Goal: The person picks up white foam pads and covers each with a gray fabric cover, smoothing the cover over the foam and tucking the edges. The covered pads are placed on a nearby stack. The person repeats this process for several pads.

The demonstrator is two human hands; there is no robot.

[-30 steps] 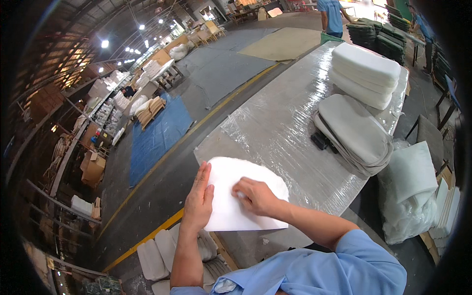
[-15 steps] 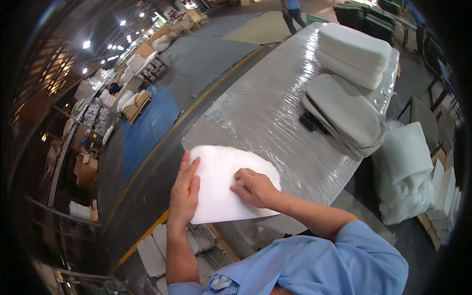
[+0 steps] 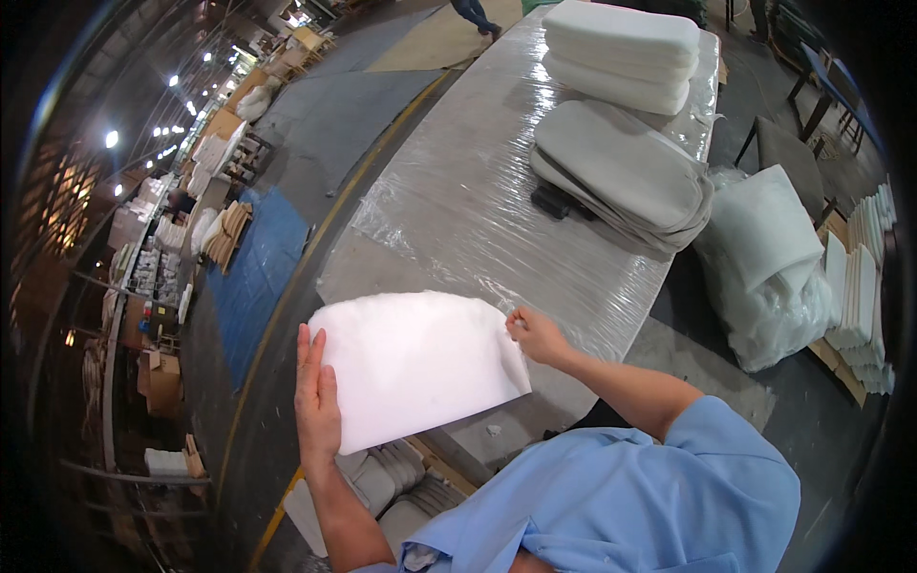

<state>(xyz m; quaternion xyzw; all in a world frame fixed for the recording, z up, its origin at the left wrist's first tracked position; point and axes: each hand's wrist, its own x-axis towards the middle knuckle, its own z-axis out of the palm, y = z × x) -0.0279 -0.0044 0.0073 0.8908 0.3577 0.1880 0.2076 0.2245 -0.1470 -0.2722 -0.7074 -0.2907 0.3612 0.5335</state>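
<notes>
A white, soft-looking padding sheet (image 3: 420,368) with one rounded side lies at the near end of the plastic-wrapped table (image 3: 449,220). My left hand (image 3: 318,401) rests along its left edge, fingers stretched out and the thumb apart on top. At the right edge, my right hand (image 3: 537,336) is closed, thumb and fingertips pressed together. Whether those fingertips grip the sheet's edge or some small bit is hidden from me. Past the sheet, a stack of grey cushion covers (image 3: 621,158) sits on the table, with a dark object (image 3: 551,201) beside it.
White padding is piled (image 3: 621,57) at the table's far end. To the right stands a plastic bag of white padding (image 3: 764,248) beside stacked white panels (image 3: 850,286). Grey cushion pieces (image 3: 373,477) lie below the table's near edge. A person's legs (image 3: 475,14) show far off on the floor.
My right hand has gone from the middle of the sheet to its right edge, still closed. The view has shifted; my left hand stays at the sheet's left edge.
</notes>
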